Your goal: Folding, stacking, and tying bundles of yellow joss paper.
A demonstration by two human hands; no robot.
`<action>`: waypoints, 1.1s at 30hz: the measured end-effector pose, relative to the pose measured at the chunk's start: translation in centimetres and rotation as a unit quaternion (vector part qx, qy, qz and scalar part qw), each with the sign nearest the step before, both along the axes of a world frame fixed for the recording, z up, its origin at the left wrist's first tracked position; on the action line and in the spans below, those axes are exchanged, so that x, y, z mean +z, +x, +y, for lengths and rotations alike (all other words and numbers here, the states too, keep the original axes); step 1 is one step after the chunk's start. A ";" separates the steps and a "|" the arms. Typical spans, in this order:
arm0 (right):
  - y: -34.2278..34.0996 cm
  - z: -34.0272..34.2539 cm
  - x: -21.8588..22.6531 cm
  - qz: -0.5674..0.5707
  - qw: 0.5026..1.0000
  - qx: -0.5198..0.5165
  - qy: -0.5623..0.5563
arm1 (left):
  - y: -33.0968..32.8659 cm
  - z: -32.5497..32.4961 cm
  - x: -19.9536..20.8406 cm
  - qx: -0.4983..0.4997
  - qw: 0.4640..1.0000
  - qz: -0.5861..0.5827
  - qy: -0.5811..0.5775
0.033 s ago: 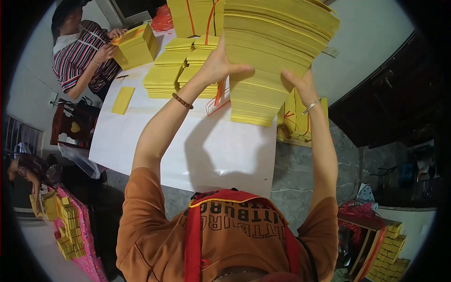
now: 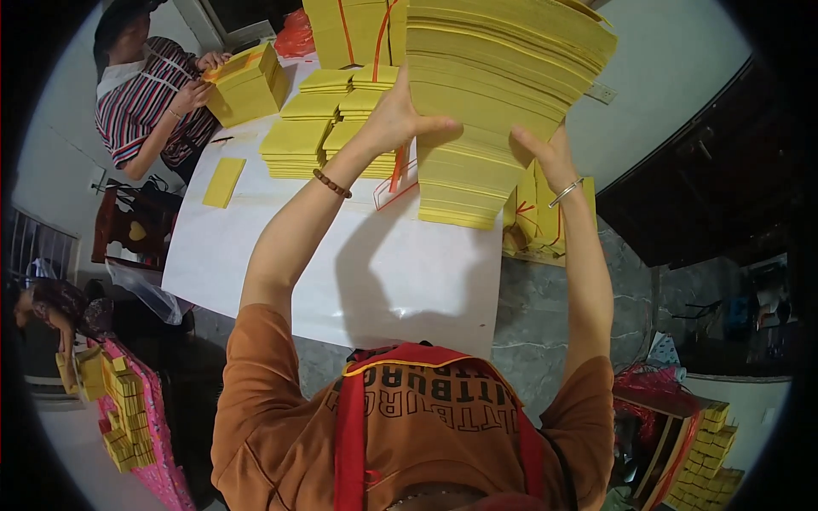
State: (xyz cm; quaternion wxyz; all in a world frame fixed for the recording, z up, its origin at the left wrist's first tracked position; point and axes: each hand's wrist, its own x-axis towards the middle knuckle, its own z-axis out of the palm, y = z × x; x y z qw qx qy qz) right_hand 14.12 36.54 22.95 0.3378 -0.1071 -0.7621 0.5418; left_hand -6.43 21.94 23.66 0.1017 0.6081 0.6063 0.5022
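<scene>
Biggest first. White worktop (image 2: 221, 247) sits under the tall yellow stack (image 2: 477, 94); I'm placing everything off that stack. Co-worker (image 2: 162, 85) is far left of it, both hands on a yellow block.

The stack itself: many thin layers, at the worktop's right part, top cut off by the picture edge. Base looks like it rests on the worktop; full contact isn't provable from here. Near the top right corner some layers look uneven.

Strapped yellow block (image 2: 366, 34) stands behind and left of the stack. Rows of yellow packets (image 2: 302, 132) lie just left of it. Tied yellow bundle (image 2: 532, 209) is right of its base, partly hidden.

Left hand (image 2: 396, 121) and right hand (image 2: 552, 155) clasp the stack from opposite sides: thumbs on the near face, other fingers mostly hidden around the sides, so their exact contact I can't tell.

To hold it well, I'd say: even squeeze both sides, palms flat, thumbs level. Uneven pressure could shear the layers or bow the middle. The height likely makes it tippy, so square the edges gently, no jerks.

Single yellow packet (image 2: 224, 182) lies well left of the stack. Red cord (image 2: 397, 170) hangs just left of it.
</scene>
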 end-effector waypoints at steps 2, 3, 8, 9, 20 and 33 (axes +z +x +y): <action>0.1 0.0 0.0 -0.002 1.000 0.015 -0.014 | 0.2 -0.1 0.0 0.007 1.000 -0.012 0.010; 0.1 0.2 -0.1 -0.015 1.000 0.014 0.012 | 0.2 0.0 0.1 0.006 1.000 -0.010 0.010; -0.2 1.1 -0.3 -0.029 0.998 0.007 0.057 | 0.7 0.0 0.7 0.031 0.999 -0.013 0.005; -0.3 1.2 -0.4 -0.024 0.998 0.000 0.065 | 0.7 0.0 0.7 0.030 0.999 -0.012 0.005; -0.2 0.6 1.0 0.022 0.998 -0.024 0.048 | 0.7 0.1 1.5 0.039 0.999 -0.034 -0.007; -0.4 0.3 1.8 -0.001 0.997 -0.019 0.074 | 0.2 0.4 1.9 0.047 0.999 -0.003 -0.016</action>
